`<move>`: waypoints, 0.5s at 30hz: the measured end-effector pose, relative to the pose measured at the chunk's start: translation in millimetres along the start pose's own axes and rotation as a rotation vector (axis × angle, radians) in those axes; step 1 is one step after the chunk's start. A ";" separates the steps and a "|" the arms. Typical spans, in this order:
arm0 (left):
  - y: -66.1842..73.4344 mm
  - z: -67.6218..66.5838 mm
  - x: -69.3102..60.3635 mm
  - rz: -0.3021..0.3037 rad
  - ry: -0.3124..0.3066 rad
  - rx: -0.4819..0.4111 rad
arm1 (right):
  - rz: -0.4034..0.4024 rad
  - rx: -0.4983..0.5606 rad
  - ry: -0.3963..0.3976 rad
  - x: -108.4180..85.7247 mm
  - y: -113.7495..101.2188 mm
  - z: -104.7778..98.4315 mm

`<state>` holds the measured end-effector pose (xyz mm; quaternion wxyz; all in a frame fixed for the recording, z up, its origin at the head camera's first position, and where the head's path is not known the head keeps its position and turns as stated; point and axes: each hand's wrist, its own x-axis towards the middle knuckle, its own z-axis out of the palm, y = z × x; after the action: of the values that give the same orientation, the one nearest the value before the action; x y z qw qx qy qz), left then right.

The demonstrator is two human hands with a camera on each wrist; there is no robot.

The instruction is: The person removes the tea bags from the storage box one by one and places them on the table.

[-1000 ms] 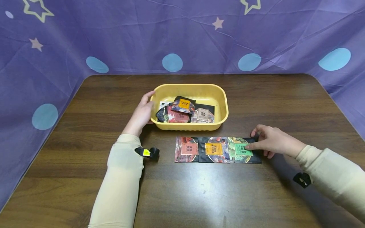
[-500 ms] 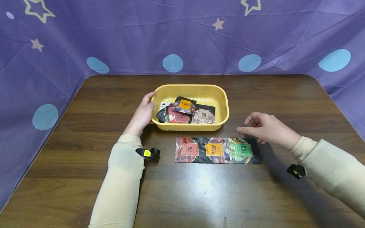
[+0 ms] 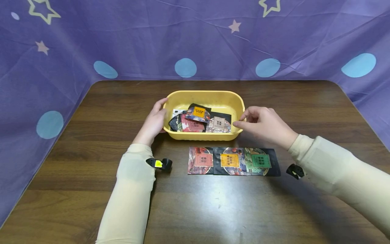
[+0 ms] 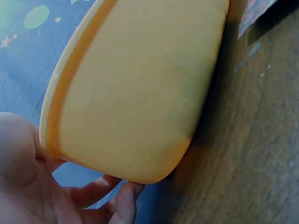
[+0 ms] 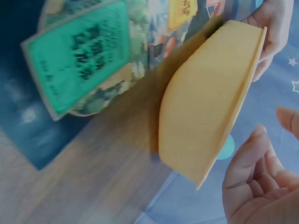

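Observation:
A yellow plastic basin [image 3: 204, 136] stands on the wooden table with several sachets in it. An orange-label sachet [image 3: 199, 113] lies on top there, with a pink-label sachet [image 3: 192, 125] under it and a beige-label sachet [image 3: 219, 124] to the right. My left hand [image 3: 152, 123] grips the basin's left end, fingers against its outer wall in the left wrist view. My right hand [image 3: 266, 123] hovers at the basin's right rim, thumb and fingers apart and holding nothing. In front lie a red-label sachet [image 3: 203, 160], an orange-label sachet [image 3: 230, 160] and a green-label sachet [image 3: 261, 161], side by side.
The dark wooden table [image 3: 122, 98] ends at a purple curtain [image 3: 207, 44] with stars and dots, which hangs behind and at both sides. Black wrist straps with small devices show at both sleeves.
My right hand has let go of the green-label sachet, lifted, and moved left and away from me to the basin's right rim. The left hand stays on the basin.

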<state>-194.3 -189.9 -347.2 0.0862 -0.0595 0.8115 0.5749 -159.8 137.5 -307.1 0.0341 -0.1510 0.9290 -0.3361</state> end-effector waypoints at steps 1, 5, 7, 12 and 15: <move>0.1 0.0 0.1 -0.001 0.000 0.002 | -0.005 0.003 0.011 2.7 -1.5 0.8; 0.3 0.5 0.4 0.001 -0.002 -0.004 | 0.001 0.028 0.000 12.2 -5.9 0.8; 0.6 0.6 0.1 0.001 -0.003 -0.003 | 0.013 0.040 -0.008 16.6 -7.6 0.9; 1.0 0.2 -1.0 0.001 -0.005 0.000 | 0.025 0.023 -0.023 28.0 -8.7 3.4; 0.9 0.0 -1.2 0.001 -0.005 -0.001 | 0.014 -0.010 -0.049 35.2 -8.1 6.1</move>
<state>-193.3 -189.7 -346.2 0.0879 -0.0576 0.8111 0.5754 -190.2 117.2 -305.4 0.0583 -0.1528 0.9305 -0.3276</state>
